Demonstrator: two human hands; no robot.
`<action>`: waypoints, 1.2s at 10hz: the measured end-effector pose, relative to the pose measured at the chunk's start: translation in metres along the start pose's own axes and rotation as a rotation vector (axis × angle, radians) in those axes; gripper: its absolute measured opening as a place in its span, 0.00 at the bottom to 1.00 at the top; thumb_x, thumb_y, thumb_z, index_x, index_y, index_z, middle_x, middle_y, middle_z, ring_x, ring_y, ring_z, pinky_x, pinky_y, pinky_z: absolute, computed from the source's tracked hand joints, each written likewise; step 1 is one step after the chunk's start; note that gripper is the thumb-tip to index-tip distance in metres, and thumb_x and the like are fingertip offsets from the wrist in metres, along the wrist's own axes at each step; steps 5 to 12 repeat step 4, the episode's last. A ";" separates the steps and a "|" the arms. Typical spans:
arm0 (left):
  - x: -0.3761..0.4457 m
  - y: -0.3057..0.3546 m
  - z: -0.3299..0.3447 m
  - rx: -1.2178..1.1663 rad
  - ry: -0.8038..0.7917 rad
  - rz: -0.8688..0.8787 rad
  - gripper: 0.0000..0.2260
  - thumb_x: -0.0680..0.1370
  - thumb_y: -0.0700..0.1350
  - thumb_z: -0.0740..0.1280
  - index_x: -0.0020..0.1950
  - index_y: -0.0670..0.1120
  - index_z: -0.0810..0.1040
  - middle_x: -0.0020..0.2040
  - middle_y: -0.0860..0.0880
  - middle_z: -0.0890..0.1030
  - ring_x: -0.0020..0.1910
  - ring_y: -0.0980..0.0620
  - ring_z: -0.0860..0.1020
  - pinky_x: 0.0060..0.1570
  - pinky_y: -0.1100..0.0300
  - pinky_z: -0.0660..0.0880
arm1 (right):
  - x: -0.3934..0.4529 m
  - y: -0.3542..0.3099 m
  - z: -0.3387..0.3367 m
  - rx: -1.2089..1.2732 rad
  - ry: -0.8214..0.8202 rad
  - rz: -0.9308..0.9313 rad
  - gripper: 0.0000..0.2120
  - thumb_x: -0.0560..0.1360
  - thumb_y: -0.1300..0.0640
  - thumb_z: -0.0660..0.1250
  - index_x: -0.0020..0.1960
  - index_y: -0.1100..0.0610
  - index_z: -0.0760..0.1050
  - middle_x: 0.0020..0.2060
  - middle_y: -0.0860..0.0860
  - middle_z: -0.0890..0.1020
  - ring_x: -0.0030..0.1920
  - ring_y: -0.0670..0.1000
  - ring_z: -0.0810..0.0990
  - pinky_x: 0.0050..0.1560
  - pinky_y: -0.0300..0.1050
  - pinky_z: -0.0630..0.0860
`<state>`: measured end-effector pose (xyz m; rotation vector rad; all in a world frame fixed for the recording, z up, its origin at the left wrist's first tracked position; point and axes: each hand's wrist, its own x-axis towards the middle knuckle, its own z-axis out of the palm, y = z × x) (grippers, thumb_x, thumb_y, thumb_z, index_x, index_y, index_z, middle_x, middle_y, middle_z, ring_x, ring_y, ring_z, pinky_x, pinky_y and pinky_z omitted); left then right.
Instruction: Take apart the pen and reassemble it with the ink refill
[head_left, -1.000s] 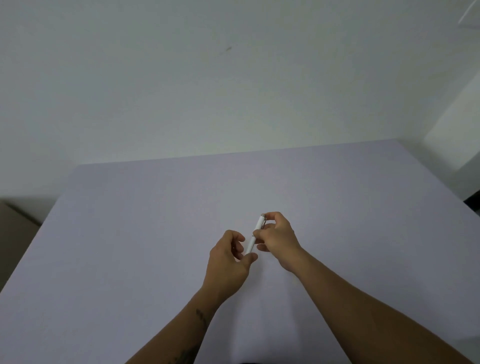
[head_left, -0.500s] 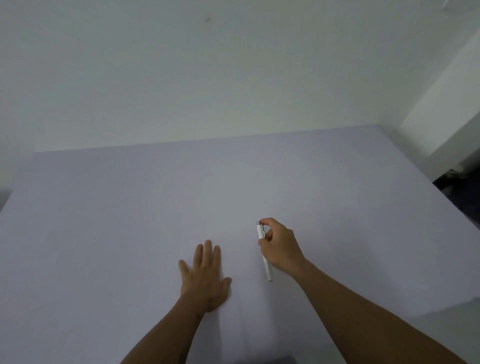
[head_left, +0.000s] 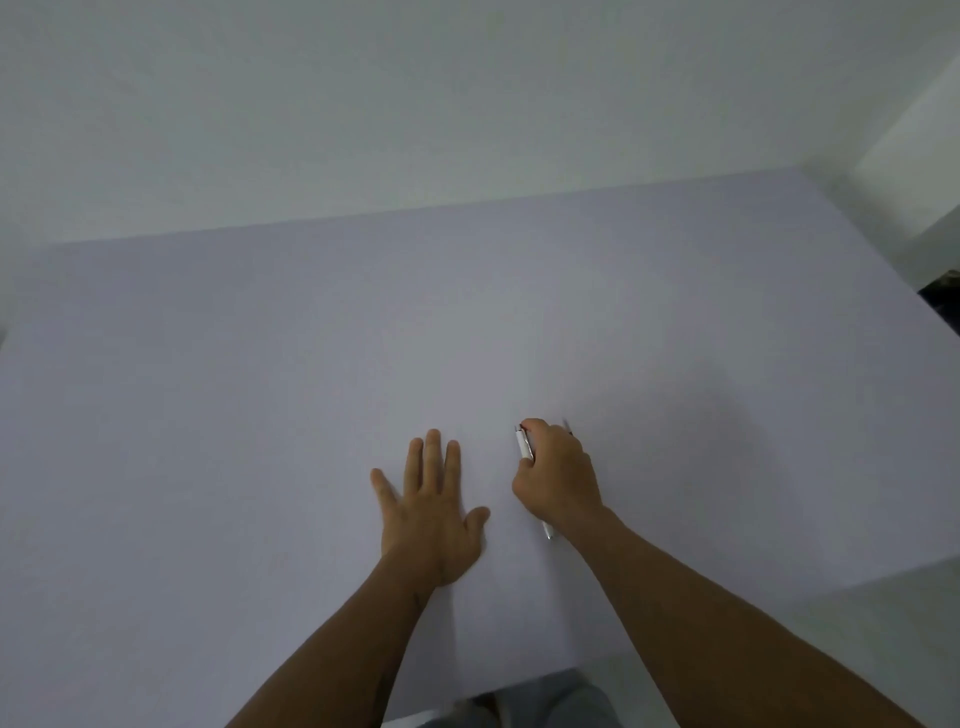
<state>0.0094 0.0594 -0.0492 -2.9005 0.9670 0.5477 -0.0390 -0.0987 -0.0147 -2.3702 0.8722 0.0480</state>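
Note:
A slim white pen lies on the lavender table, pointing away from me. My right hand is curled over it, fingers closed around its far end; only the top and the tip near my wrist show. A second thin grey piece pokes out behind my fingers, too small to identify. My left hand rests flat on the table, palm down, fingers spread, a short way left of the pen and holding nothing.
A pale wall rises behind the table's far edge. The table's right edge drops off near a dark gap at the far right. The near edge runs just below my forearms.
A second ago both hands held the pen above the table. My left hand let go and went flat on the table; my right hand brought the pen down and stays over it.

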 end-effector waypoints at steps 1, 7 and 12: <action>0.001 -0.001 0.004 -0.004 0.011 0.005 0.37 0.75 0.67 0.41 0.78 0.48 0.35 0.79 0.45 0.34 0.77 0.43 0.35 0.70 0.29 0.42 | 0.003 -0.003 0.004 -0.024 0.006 0.010 0.20 0.75 0.62 0.64 0.67 0.54 0.73 0.54 0.55 0.79 0.54 0.57 0.79 0.52 0.50 0.78; 0.001 0.001 -0.003 0.004 -0.029 -0.008 0.37 0.76 0.66 0.46 0.78 0.48 0.37 0.79 0.45 0.36 0.78 0.43 0.37 0.71 0.31 0.46 | 0.001 0.002 -0.008 -0.030 -0.041 0.046 0.19 0.76 0.58 0.65 0.67 0.57 0.70 0.58 0.56 0.76 0.58 0.58 0.77 0.53 0.48 0.73; 0.001 0.001 -0.003 0.004 -0.029 -0.008 0.37 0.76 0.66 0.46 0.78 0.48 0.37 0.79 0.45 0.36 0.78 0.43 0.37 0.71 0.31 0.46 | 0.001 0.002 -0.008 -0.030 -0.041 0.046 0.19 0.76 0.58 0.65 0.67 0.57 0.70 0.58 0.56 0.76 0.58 0.58 0.77 0.53 0.48 0.73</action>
